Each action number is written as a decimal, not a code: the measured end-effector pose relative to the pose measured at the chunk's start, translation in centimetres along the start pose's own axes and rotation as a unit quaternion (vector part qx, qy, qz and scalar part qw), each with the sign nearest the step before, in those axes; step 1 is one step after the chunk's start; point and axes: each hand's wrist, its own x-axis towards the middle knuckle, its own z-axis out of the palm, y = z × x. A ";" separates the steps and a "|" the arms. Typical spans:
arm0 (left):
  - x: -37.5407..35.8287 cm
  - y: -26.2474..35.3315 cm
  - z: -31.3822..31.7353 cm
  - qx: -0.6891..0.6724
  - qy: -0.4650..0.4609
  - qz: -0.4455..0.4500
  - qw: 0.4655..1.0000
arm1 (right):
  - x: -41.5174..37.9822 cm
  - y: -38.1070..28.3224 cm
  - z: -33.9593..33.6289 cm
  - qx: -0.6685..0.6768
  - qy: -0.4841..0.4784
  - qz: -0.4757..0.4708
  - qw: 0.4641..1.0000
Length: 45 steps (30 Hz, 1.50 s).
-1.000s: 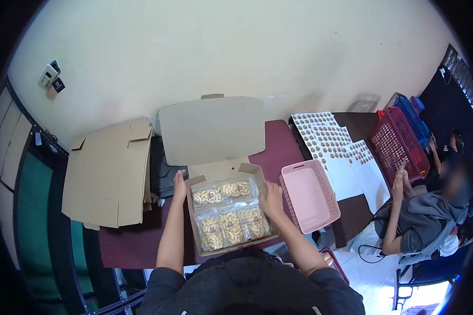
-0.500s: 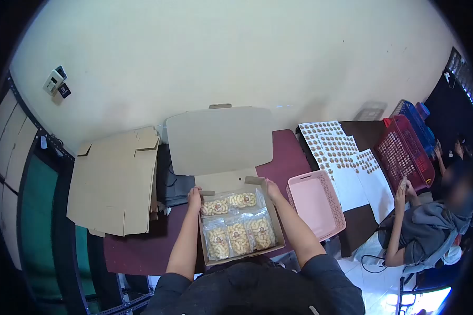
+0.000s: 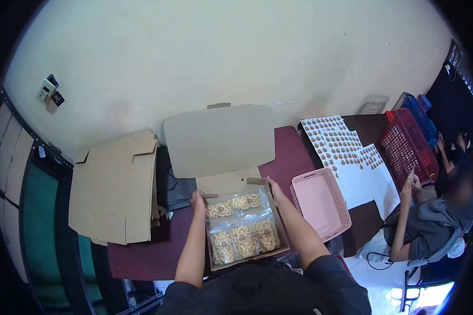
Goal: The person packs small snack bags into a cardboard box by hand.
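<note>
An open cardboard box (image 3: 285, 242) is in front of my body at the near edge of the maroon table, its lid (image 3: 220, 142) raised toward the wall. Inside lie several clear packets of pale curved snacks (image 3: 242, 239) with small labels, two across the far row and three in the near row. My left hand (image 3: 198, 202) grips the box's far left corner. At the far right corner, my right hand (image 3: 273, 190) holds the other side. The fingers of both hands are partly hidden behind the cardboard.
Flattened cardboard boxes (image 3: 113, 189) are stacked at left beside dark folded material (image 3: 176, 186). A pink basket (image 3: 320, 205) stands right of the box. Beyond it lie sticker sheets (image 3: 339, 142) and a red basket (image 3: 407, 144). A person (image 3: 430, 226) sits at right, handling something small.
The view has shifted slightly, and the box with both hands appears a little lower and to the right. My hands keep the same hold on it.
</note>
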 end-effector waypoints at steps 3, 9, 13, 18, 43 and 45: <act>1.4 -1.5 0.2 -0.064 -0.034 0.017 0.997 | 0.0 -0.5 -0.2 -0.044 0.002 0.024 0.999; -1.3 1.7 0.1 -0.181 -0.081 -0.011 0.980 | 0.1 -0.9 -1.2 -0.041 0.007 -0.009 0.999; 4.0 -2.2 -1.0 -0.246 -0.156 -0.066 0.954 | 1.4 -0.6 -2.9 -0.039 -0.023 -0.019 0.999; -1.2 2.3 -0.9 -0.288 -0.107 -0.082 0.948 | 1.6 -0.2 -2.9 0.031 -0.003 -0.043 0.999; 1.6 1.4 -0.9 -0.342 -0.274 -0.108 0.892 | -0.9 -1.8 -2.6 0.018 -0.046 -0.035 0.998; 1.6 1.4 -0.8 -0.343 -0.271 -0.077 0.896 | -1.4 -2.1 -1.8 0.039 -0.064 -0.019 0.997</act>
